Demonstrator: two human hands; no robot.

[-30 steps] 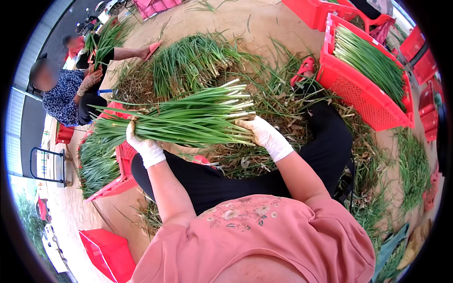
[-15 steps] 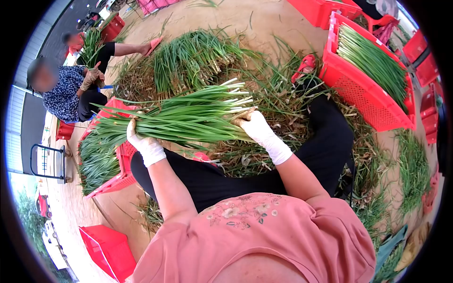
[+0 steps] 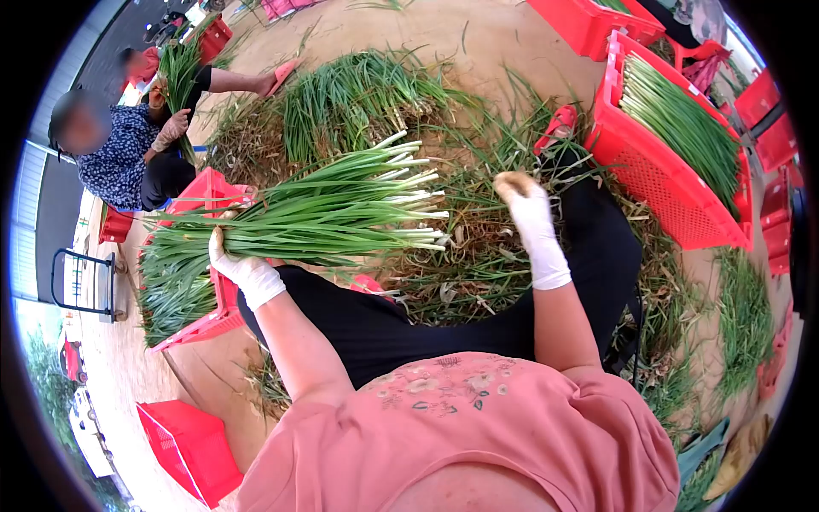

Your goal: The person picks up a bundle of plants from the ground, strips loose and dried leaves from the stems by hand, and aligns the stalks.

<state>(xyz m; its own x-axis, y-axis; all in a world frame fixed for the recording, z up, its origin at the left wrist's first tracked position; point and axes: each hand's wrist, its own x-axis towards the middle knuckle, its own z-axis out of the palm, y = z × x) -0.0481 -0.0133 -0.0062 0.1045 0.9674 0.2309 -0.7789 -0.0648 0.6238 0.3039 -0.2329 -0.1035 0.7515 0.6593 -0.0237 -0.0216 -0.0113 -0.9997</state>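
My left hand (image 3: 235, 262), in a white glove, is wrapped round the leafy part of a thick bunch of garlic chives (image 3: 333, 213). The bunch lies sideways over my lap, its white stem ends fanned out to the right and its leaf tips hanging over the crate at the left. My right hand (image 3: 522, 193), gloved and soiled at the fingertips, is apart from the stems, above the litter beside my right leg. Its fingers are curled together; whether anything small sits in them is hidden.
A red crate (image 3: 227, 300) of greens stands at my left, another red crate (image 3: 674, 188) with neatly laid chives at my right. Ahead lies a heap of chives (image 3: 350, 102) amid dry trimmings (image 3: 478, 282). A co-worker (image 3: 119, 154) sits at the left holding greens.
My right hand has let go of the stem ends and moved right. The bunch has shifted slightly left in my left hand, its stems more spread. The co-worker's hands have moved apart.
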